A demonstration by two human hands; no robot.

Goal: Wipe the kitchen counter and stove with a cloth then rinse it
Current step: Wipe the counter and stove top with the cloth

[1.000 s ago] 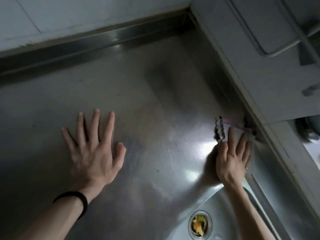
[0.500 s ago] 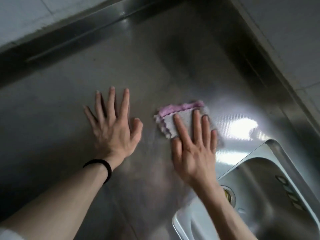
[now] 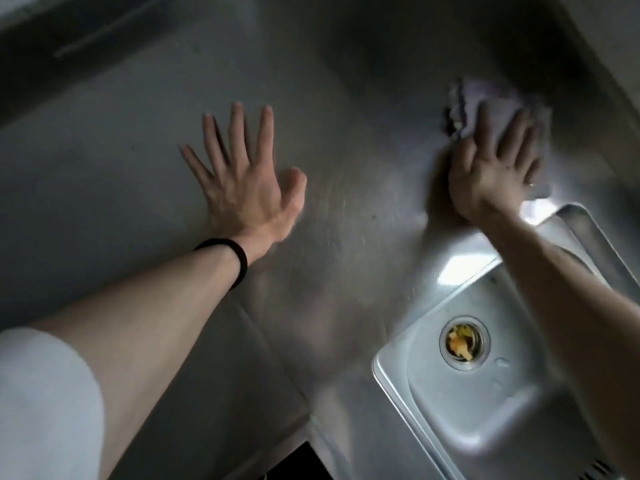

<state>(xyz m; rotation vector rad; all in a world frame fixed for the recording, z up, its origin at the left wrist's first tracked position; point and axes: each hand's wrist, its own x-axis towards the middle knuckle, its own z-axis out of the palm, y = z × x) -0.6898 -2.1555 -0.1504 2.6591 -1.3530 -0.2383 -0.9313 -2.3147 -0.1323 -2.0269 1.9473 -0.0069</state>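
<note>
Left hand (image 3: 242, 181) flat on steel bench (image 3: 104, 174), fingers (image 3: 265, 140) spread wide. Right hand (image 3: 491, 178) pressing blurred pale cloth (image 3: 471, 98) onto bench beside sink (image 3: 467, 414) corner, fingers straight, slightly apart.

— How was your light?
— Dim. Your view was grey and murky, and the steel bench (image 3: 346, 237) was darkest along its far edge and in the top right corner.
— Any glare?
— Two white patches flared at the far rim of the sink (image 3: 388, 372), just below your right hand (image 3: 491, 174). That hand cast a soft shadow to its left.
— Sharpness?
— Poor. Your right hand and the cloth (image 3: 464, 102) under it were smeared with motion blur, while your left hand (image 3: 242, 178) was clearer. Your sleeve (image 3: 45, 403) in the near left corner loomed large and soft, stretched by the wide lens.
</note>
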